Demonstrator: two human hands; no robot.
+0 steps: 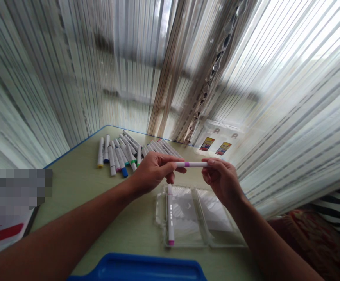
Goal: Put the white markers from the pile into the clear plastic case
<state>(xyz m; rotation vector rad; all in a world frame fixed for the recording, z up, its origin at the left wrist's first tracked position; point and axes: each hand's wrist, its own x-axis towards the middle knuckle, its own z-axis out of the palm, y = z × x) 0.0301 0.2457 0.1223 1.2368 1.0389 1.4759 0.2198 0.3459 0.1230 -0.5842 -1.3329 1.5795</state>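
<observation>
A white marker with a purple band (187, 164) is held level above the table, one end in each hand. My left hand (157, 168) pinches its left end between thumb and fingers. At the other end, my right hand (220, 175) grips it with thumb and fingertips. Beneath them lies an open clear plastic case (184, 216) with two compartments. A white marker with a pink end (170, 218) rests lengthwise along the left side of the left compartment. Several white markers with coloured ends (120, 154) lie in a loose pile left of my left hand.
Another clear plastic case (217, 142) with two colourful labels stands at the back by the string curtain (123, 78). A blue tray (146, 267) sits at the table's near edge. Patterned fabric (307, 230) is at the right, and a partly blurred flat item (8, 234) at the left.
</observation>
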